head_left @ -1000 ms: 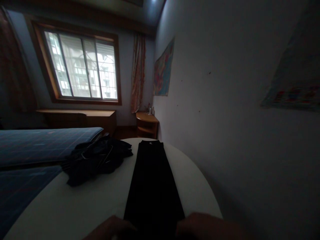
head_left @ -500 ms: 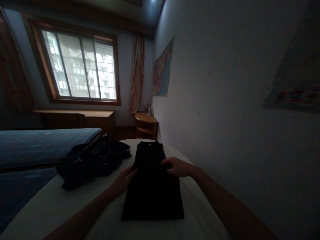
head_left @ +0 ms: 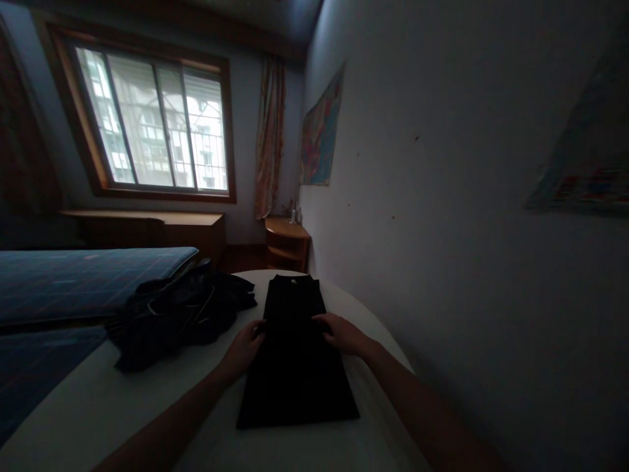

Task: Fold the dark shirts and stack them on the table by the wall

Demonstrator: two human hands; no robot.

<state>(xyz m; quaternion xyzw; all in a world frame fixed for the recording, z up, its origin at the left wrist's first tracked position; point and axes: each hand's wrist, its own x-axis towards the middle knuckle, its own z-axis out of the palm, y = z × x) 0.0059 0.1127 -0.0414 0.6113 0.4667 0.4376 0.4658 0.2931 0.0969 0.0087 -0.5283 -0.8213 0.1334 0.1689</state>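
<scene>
A black garment (head_left: 295, 367) lies folded into a long narrow strip on a white round table (head_left: 162, 406), its collar end toward the far edge. My left hand (head_left: 246, 344) rests on the garment's left edge, fingers curled onto the cloth. My right hand (head_left: 341, 333) lies on the right edge at the same height, fingers bent over the fabric. Both hands sit at the fold line where the near half has been laid over the far half. The room is dim, so I cannot make out whether the fingers pinch the cloth or only press on it.
A heap of dark clothes (head_left: 181, 314) lies on the table's left side. A bed with a blue cover (head_left: 73, 282) stands to the left. A white wall (head_left: 466, 229) runs close along the right. A wooden corner stand (head_left: 287, 242) and a window (head_left: 152, 131) are at the far end.
One second ago my hands held the garment's near end at the bottom edge. They carried it forward and folded it over; since half a second ago they have shifted slightly on the fold.
</scene>
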